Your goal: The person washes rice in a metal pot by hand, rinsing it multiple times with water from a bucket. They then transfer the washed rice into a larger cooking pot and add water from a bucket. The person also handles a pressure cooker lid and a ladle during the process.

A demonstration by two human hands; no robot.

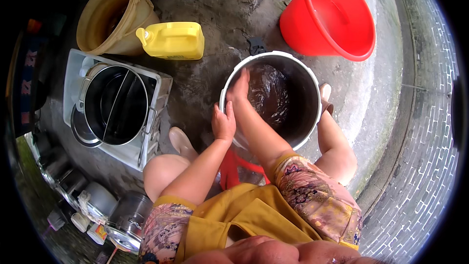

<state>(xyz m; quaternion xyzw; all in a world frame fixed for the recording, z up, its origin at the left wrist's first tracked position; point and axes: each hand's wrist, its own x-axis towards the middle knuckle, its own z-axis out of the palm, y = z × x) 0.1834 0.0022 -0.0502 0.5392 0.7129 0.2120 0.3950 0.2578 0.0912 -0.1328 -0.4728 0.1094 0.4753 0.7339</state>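
A deep aluminium pressure-cooker pot (307, 69) with a lugged rim stands between my legs, mouth facing up. Rippling water (273, 95) covers its bottom. My left hand (223, 124) grips the near-left part of the rim, thumb towards the inside and fingers around the outside. Reaching down into the pot, my right hand (240, 85) lies along the left inner wall. Its palm side is turned away, and no tool shows in it. A black side handle (256, 46) sticks out from the pot's far side.
At the far right stands a red bucket (293, 25). A yellow jug (174, 41) and stacked beige buckets (144, 14) are at the far left. Left of me, a divided pot (126, 132) sits on a plastic crate (165, 90). A red stool (229, 172) shows beneath me.
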